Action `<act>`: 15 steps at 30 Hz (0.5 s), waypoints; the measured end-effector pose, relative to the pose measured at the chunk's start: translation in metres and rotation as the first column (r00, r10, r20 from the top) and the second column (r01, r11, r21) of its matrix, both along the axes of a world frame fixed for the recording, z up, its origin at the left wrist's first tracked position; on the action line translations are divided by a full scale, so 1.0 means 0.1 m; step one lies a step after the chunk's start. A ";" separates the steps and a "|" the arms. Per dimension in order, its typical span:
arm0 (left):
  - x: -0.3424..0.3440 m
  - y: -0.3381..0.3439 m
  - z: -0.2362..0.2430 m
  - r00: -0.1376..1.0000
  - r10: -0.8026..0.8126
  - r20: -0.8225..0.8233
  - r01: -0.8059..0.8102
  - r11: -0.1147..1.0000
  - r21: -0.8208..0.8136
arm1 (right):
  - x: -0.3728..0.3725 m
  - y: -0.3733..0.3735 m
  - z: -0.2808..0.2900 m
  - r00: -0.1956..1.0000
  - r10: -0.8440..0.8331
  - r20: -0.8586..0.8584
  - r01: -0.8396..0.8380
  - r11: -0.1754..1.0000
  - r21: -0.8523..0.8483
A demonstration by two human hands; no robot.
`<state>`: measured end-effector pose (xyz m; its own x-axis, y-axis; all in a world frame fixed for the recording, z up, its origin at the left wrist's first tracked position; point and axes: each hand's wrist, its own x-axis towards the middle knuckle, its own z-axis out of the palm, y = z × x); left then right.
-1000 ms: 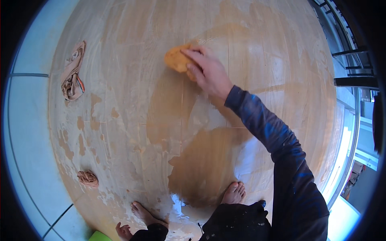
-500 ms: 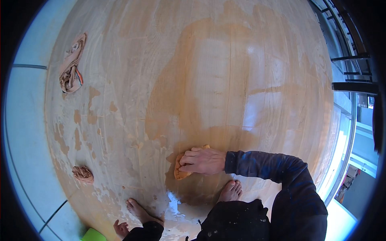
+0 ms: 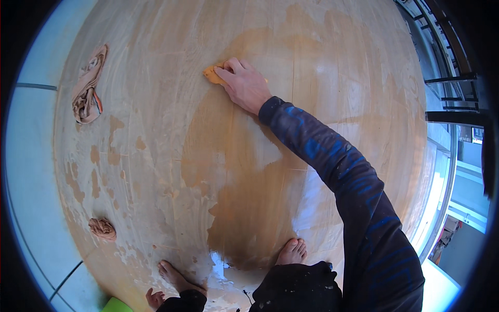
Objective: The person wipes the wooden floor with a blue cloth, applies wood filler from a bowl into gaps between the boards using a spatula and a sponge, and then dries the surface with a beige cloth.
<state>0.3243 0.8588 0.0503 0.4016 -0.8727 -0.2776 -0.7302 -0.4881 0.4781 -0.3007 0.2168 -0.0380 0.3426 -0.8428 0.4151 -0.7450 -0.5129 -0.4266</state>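
Carefully: Wet Boards, Bare Feet, a Long Reach

We judge footing the main risk. The wood-plank floor looks wet, and the bright sheen between our left foot and right foot suggests standing liquid; a bare sole could slide if we shifted our weight while stretched this far forward. The pale film left of the darker patch could also be dragged across it if the sponge were overloaded, and streaks might follow if its edge folded under our fingers.

As for our hands, the right hand is bent over the orange sponge, fingers and thumb clasped down on it with little gap. The sponge rests on the floor well ahead of our feet, its left end peeking out. Our left hand, low beside the left foot, is relaxed, fingers loosely curled and apart; we see nothing in it. The twisted rag and the crumpled cloth lie off to the left, touched by neither hand.
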 end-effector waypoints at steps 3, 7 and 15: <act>0.10 -0.02 0.00 0.999 -0.020 -0.040 0.018 0.999 -0.039 | -0.11 -0.13 -0.02 0.985 -0.140 -0.099 0.127 0.984 -0.124; -0.02 -0.21 0.04 0.999 0.033 -0.013 -0.034 0.999 -0.041 | -1.25 -0.05 -0.04 0.833 -0.538 -0.131 0.530 0.843 -0.092; 0.02 0.22 -0.01 0.970 0.197 -0.140 -0.221 0.956 -0.190 | -1.01 -0.22 -0.09 0.746 -0.666 -0.026 0.664 0.746 -0.051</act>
